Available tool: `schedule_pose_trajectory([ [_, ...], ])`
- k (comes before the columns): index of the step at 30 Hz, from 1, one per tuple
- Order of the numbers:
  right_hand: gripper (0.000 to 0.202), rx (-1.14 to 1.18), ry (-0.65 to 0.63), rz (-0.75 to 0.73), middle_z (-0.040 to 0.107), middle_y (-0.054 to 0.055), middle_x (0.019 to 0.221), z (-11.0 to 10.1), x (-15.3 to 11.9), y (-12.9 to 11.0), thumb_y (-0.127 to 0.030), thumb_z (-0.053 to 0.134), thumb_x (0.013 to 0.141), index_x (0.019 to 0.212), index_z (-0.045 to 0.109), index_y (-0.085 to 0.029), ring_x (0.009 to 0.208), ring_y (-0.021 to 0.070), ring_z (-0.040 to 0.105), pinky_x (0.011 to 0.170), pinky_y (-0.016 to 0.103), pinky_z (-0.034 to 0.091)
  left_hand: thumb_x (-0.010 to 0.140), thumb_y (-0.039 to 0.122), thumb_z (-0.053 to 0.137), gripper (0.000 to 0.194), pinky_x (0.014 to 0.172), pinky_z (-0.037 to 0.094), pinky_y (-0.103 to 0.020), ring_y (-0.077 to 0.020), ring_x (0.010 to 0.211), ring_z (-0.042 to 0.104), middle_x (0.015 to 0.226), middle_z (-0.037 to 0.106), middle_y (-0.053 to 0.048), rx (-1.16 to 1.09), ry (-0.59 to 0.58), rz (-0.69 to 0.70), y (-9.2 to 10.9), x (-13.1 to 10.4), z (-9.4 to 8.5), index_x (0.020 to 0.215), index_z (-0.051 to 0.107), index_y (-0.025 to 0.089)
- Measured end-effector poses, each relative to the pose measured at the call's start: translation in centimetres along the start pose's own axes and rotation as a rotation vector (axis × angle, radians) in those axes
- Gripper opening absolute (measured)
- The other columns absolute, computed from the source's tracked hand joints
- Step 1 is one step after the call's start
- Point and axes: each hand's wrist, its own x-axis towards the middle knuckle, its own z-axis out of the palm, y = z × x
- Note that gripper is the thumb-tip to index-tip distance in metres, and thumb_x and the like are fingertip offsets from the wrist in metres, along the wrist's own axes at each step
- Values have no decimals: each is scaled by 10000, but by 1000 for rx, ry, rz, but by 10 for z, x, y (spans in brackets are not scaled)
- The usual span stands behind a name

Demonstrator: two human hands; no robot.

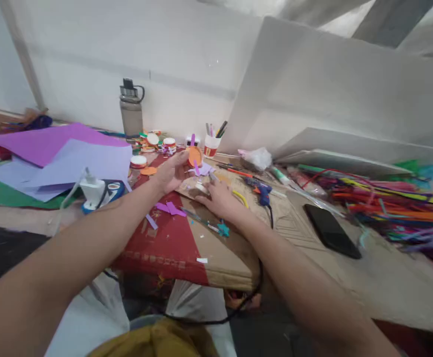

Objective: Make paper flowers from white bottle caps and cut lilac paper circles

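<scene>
Forearms (101, 243), purple scraps (172, 208), orange disc (194, 155) beyond

Flat orange disc (195, 156) w/ purple strips (193, 140) jutting from top & btm edges; held up in L hand (172, 172), broad face twd viewer, above worktop (395, 282). Upper strip approx. vert., lower one tilted; fine detail blurred.

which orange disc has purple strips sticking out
The orange disc in the left hand: purple strips show above and below it. The other orange disc, left of that hand, shows none.
</scene>
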Motion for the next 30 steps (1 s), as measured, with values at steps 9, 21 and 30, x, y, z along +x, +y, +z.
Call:
schedule_pose_trajectory([
  [9,365,68,14,-54,618,161,1160,0,0,-2,-421,554,899,1145,645,-168,1163,326,518,977,487,381,754,350,727,311,688,517,-282,-197,838,681,888,708,-59,32,-1,-19,1,-1,0,994,654,167],
  [21,496,780,547,22,616,96,1167,-21,8,29,-213,705,708,1176,546,-178,974,200,623,892,400,513,646,156,801,492,748,517,-265,-123,811,632,936,671,-4,93,-71,86,7,-9,9,1102,641,247],
  [30,471,711,610,-212,569,82,1173,-28,-6,6,-283,767,736,1168,584,-241,920,179,610,819,378,565,636,190,815,598,793,497,-262,-169,925,641,1111,676,-70,251,-244,29,-4,-8,9,1201,625,238],
])
